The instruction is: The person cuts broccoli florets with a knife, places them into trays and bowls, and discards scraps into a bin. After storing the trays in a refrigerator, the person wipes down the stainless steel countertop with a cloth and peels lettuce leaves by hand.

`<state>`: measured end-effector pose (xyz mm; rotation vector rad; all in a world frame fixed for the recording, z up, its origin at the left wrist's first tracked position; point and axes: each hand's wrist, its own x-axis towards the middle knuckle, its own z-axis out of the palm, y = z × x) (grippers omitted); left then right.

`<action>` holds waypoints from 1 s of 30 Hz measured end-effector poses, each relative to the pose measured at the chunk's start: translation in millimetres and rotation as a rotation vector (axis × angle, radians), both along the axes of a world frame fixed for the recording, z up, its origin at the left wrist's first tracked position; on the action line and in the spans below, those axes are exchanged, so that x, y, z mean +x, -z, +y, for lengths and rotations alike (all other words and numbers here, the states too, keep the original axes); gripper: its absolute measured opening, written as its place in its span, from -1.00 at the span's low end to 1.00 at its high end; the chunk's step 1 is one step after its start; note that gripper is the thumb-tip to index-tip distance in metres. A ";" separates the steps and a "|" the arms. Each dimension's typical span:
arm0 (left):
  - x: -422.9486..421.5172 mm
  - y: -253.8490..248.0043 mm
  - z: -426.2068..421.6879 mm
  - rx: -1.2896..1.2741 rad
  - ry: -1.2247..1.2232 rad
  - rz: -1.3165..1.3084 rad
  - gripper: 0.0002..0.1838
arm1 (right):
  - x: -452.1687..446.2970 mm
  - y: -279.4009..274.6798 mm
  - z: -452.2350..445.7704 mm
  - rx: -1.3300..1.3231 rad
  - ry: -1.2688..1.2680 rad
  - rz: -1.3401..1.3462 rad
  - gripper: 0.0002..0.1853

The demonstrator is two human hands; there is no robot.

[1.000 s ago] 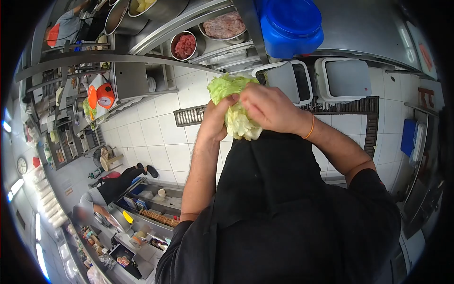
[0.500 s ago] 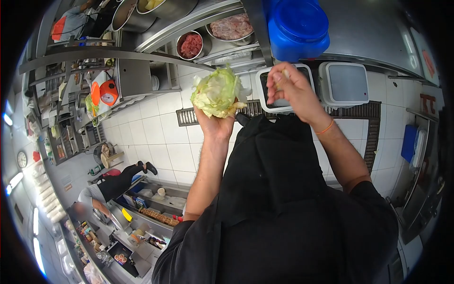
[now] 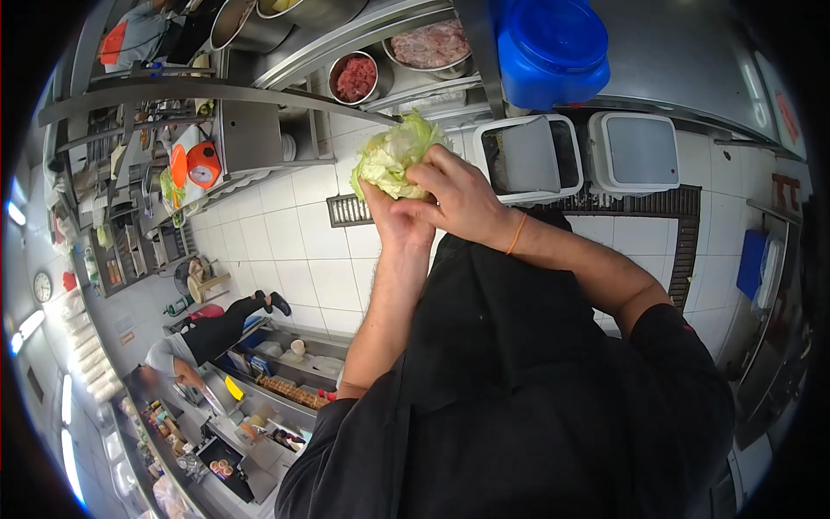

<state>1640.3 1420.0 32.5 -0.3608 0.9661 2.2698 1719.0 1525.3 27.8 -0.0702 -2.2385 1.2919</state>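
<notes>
A pale green head of lettuce with ruffled outer leaves is held up in front of my body. My left hand cups it from below, thumb and fingers around its base. At its near right side, my right hand has curled fingers pinching the leaves; the fingertips are partly hidden. An orange band circles my right wrist. To the right of the lettuce stands a white-rimmed bin with a grey flap lying across part of its opening.
Beside that bin is a lidded one. A blue drum stands behind them. Metal pots of raw meat sit on a shelf at the back. Floor drain grates cross the white tiles. Another person works at a counter on the left.
My right hand has moved left from above the bin onto the lettuce, and the small pale piece at its fingers is no longer seen. The left hand still holds the lettuce.
</notes>
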 end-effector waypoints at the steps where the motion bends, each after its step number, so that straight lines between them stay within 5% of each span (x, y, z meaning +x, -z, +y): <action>1: 0.0 0.7 0.7 -0.008 -0.013 0.013 -0.42 | -5.0 0.3 -1.0 0.051 0.052 0.088 -0.63; 7: 2.3 0.3 -1.5 -0.109 -0.068 -0.099 -0.45 | -12.7 14.9 1.2 0.158 -0.049 0.179 -0.74; 10: 1.3 6.0 -3.9 -0.053 -0.039 -0.102 -0.45 | -11.4 10.1 8.4 -0.047 -0.095 0.159 -0.78; 17: 4.2 -3.3 -2.2 -0.101 0.020 -0.145 -0.44 | 2.6 -25.2 39.0 -1.170 -0.278 -0.146 -0.75; 20: 7.0 -8.3 1.1 -0.157 0.026 -0.148 -0.42 | -0.9 -29.7 57.7 -1.165 -0.190 -0.014 -0.76; 24: 10.4 8.2 1.6 -0.151 0.060 -0.084 -0.43 | -17.8 -21.5 59.1 -0.377 -0.112 0.044 -0.81; 30: 15.4 9.7 2.6 -0.202 0.099 0.098 -0.49 | -18.2 -34.3 33.2 0.017 -0.024 -0.026 -0.65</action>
